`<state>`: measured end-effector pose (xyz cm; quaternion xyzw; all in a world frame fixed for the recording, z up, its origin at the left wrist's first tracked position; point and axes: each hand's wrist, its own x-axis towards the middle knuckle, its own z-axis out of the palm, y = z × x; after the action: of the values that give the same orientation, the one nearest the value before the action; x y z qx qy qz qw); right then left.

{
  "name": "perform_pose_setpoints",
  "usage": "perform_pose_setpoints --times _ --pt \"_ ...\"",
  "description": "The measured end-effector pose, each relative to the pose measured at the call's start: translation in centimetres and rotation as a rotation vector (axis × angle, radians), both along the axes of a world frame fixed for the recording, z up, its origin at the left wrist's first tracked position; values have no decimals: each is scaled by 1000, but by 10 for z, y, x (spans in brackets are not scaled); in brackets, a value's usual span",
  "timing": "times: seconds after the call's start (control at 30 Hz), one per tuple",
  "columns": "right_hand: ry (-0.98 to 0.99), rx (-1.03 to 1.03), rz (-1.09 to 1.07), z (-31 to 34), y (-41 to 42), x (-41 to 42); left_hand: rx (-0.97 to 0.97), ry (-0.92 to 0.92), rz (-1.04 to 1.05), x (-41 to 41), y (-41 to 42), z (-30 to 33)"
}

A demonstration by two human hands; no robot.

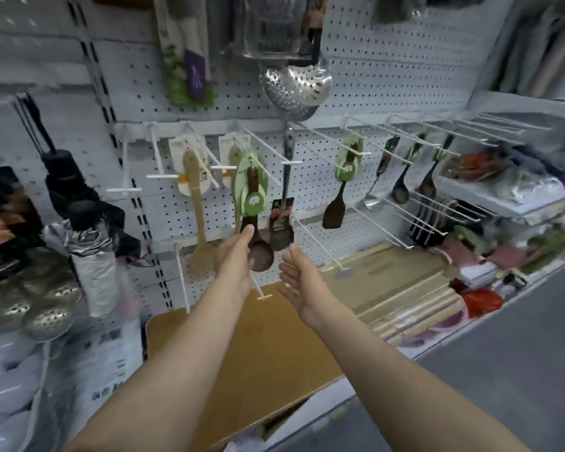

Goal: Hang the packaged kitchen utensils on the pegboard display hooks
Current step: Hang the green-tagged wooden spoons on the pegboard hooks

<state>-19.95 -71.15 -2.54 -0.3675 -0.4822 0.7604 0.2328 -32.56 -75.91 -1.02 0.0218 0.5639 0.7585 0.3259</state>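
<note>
A dark wooden spoon (254, 223) on a green card (251, 181) is seen hanging from a white hook (258, 161) on the pegboard (388, 76), its bowl low, just in front of the left hand (234, 256). The fingers of that hand are held straight, the fingertips (249, 230) touching the spoon's handle, as if it were being steadied; nothing is pinched. The right hand (299, 282) is held apart to the right, spread and relaxed, palm turned inward, with nothing in it. This piece is judged to be already hung, so the step in hand appears to be the settling of it on the hook. For the next move another packaged piece would have to be fetched; none is seen in either hand. Bare hooks are seen to the left (159, 158) and lower right (317, 246), and the hole of the next card would have to be threaded over one of their tips. Below, a brown board (258, 353) lies on the shelf
</note>
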Motion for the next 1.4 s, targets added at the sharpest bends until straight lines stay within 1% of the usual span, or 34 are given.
perform_pose_setpoints --times 0.1,0.17,0.33,0.43,0.5,0.57,0.67,0.77,0.83,0.97,1.13,1.27,1.4 --pt "-29 28 46 2 40 -2 -5 0 34 5 17 1" --pt "-57 62 111 5 62 -8 9 10 94 4 20 0" --pt "-126 211 283 6 97 -24 29 39 182 5 25 -7" --pt "-83 242 352 0 114 -33 19 46 230 4 31 -12" --pt "-48 258 382 0 121 -44 14 98 247 -5 35 -12" --pt "-26 285 392 0 129 -61 27 165 229 -17 42 -4" --pt "7 271 407 0 140 -87 78 218 157 -40 53 11" --pt "7 272 460 -4 149 -106 43 304 70 -58 62 16" --pt "24 261 484 -6 151 -115 34 357 48 -66 66 16" --pt "34 269 539 -13 150 -126 25 420 -30 -87 74 8" --pt "32 203 535 -22 148 -128 85 403 -60 -97 81 7" --pt "60 167 561 -25 146 -124 141 349 -34 -97 84 4" --pt "68 182 551 -28 143 -118 126 334 -20 -95 86 1"
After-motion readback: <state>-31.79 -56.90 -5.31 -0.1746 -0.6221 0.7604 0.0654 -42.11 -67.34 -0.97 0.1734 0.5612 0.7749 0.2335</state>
